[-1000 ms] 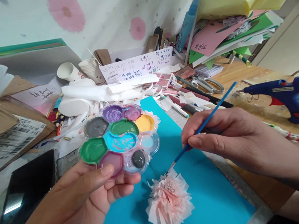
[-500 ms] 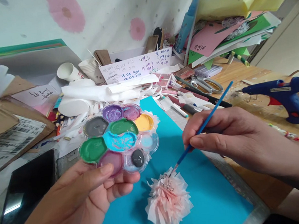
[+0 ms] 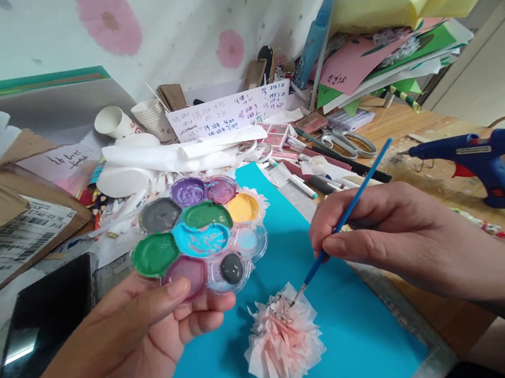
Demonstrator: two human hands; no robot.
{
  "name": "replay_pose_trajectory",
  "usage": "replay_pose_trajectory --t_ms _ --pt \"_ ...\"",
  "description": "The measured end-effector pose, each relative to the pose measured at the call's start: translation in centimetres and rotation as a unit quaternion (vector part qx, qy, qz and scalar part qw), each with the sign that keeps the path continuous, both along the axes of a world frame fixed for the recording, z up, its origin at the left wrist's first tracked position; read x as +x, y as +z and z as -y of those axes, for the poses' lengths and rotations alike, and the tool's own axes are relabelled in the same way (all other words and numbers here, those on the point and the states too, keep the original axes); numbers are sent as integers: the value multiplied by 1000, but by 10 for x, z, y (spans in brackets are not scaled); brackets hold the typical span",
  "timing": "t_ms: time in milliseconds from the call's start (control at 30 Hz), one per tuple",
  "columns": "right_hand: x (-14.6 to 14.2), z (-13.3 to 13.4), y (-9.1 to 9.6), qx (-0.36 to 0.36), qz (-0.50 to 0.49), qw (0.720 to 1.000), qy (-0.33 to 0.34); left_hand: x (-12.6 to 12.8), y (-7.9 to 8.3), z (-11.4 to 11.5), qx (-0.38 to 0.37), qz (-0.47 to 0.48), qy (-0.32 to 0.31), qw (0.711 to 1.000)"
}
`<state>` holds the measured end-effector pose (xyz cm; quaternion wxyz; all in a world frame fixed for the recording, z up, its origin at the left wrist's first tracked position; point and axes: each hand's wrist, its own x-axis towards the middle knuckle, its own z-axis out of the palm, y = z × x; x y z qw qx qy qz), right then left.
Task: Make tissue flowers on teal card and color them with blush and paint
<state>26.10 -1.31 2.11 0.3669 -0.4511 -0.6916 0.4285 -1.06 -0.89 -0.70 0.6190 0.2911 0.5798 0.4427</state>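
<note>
My left hand [image 3: 171, 315] grips a clear flower-shaped paint palette [image 3: 201, 238] by its near edge, thumb on top. Its wells hold green, grey, purple, yellow, blue and dark paint. Between the thumb and fingers of my right hand [image 3: 378, 241] is a thin blue paintbrush [image 3: 345, 217], slanting down to the left. The brush tip touches the upper right of a pale pink tissue-paper flower [image 3: 283, 341], where dark marks show on the petals. That flower lies on a bright blue sheet [image 3: 344, 337]. Another pale flower is mostly hidden behind the palette.
A blue hot glue gun [image 3: 483, 160] sits at the right. Scissors [image 3: 343, 141], pens, paper cups [image 3: 113, 121] and paper rolls crowd the back. On the left are a cardboard box [image 3: 19, 205] and a black tablet-like device [image 3: 45, 337].
The brush tip has shifted slightly right and down on the pink flower. My left hand and the palette have stayed nearly still.
</note>
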Motion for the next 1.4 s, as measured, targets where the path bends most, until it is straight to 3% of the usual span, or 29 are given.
replay_pose_trajectory --t_ms 400,633,900,1033,1233,1400 --pt "4 -1 0 -15 -20 1000 -4 8 4 -2 -34 -6 46 998" --pt "3 5 1 38 -127 990 -49 22 13 -1 -70 -1 40 997" --pt "-9 6 4 64 -105 992 -37 21 18 9 -58 56 -15 997" --pt "-13 9 7 50 -119 991 -41 18 17 12 -25 82 -49 995" --pt "-7 11 9 33 -240 967 -77 15 20 10 -19 91 -67 993" --pt "3 7 6 -36 -145 988 -41 16 19 8 -29 88 -45 995"
